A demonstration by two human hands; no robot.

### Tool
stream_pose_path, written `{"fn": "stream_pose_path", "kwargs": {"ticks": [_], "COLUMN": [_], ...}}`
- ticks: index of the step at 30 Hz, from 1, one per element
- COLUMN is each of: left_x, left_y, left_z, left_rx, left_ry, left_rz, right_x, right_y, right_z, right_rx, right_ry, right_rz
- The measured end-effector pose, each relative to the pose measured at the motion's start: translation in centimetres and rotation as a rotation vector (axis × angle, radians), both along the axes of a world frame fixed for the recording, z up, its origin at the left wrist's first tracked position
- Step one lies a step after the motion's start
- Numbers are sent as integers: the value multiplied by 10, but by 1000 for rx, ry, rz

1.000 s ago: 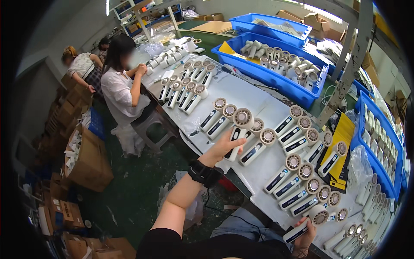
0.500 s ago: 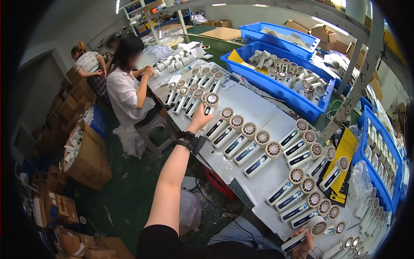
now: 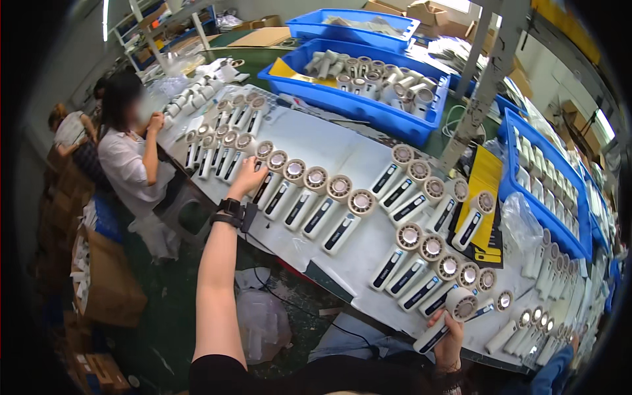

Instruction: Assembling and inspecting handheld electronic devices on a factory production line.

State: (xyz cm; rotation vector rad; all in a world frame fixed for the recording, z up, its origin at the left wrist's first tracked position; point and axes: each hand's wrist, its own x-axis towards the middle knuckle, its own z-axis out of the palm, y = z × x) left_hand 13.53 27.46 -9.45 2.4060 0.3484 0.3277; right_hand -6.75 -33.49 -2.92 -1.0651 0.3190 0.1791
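Observation:
My left hand [image 3: 250, 176] has its fingers closed on the handle of a white handheld fan [image 3: 264, 149], at the left end of a slanting row of like fans [image 3: 316, 178] on the table. Each has a round beige grille and a dark strip down its handle. At the table's near edge, my right hand [image 3: 449, 337] grips another handheld fan [image 3: 463, 304] by its handle, grille end up and tilted. Beyond its head lies a group of fans [image 3: 431, 247]. More fans [image 3: 227, 139] lie left of my left hand.
A blue crate [image 3: 431, 131] of fans stands at the back, a second blue crate [image 3: 510, 174] at right. A yellow sheet [image 3: 484, 171] lies near a metal post [image 3: 484, 85]. A co-worker [image 3: 125, 145] sits at left; a blue sleeve [image 3: 553, 374] shows lower right.
The view has swung to the right. My left hand has brought its fan down close beside the row's end. My right hand has raised its fan slightly, showing more of the hand.

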Motion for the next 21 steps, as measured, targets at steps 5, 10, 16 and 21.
{"fn": "stream_pose_path", "kwargs": {"ticks": [5, 10, 16, 21], "left_x": [-1, -23, -70, -63], "left_y": [4, 23, 124, 162], "left_z": [6, 25, 18, 20], "left_rx": [122, 246, 330, 79], "left_ry": [-167, -315, -175, -47], "left_rz": [134, 481, 864, 694], "right_x": [-3, -11, -7, 0], "right_y": [-12, -23, -19, -7], "right_z": [-15, 3, 17, 14], "right_rx": [49, 41, -45, -55], "right_ry": [-7, 41, 151, 205], "right_rz": [16, 93, 97, 60]}}
